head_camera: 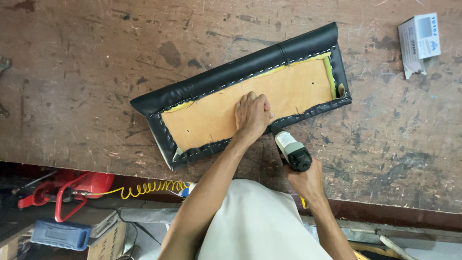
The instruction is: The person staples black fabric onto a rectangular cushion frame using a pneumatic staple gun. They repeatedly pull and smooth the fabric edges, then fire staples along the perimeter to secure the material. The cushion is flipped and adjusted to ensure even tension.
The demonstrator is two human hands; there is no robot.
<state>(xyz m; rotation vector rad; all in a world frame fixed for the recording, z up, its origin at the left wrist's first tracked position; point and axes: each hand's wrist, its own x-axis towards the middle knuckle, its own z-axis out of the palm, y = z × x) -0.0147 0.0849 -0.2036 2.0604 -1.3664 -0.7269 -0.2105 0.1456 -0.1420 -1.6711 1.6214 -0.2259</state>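
**Stapling a seat panel on a worn bench**

Scarred, stained brown wood makes up the workbench (86, 72), its near edge running across the lower part of the view. Near the middle of the bench lies an upholstered panel (250, 96), turned back side up and set at a slant: a tan board framed by black vinyl folded over its edges, with a line of staples along the border and a strip of yellow foam showing at the far edge and right end. The left hand (252, 113) rests flat on the tan board, fingers together and pressing down close to the panel's near edge. The right hand (305, 179) is closed around the grip of a pneumatic staple gun (291, 150), whose nose meets the black vinyl at the near edge, just beside the left hand. A small grey-and-white box (419, 42) sits near the bench's far right corner. Below the bench's near edge, a coiled yellow air hose (153, 188) runs toward a red machine (77, 188) on the floor, with a blue case (60, 234) nearby.
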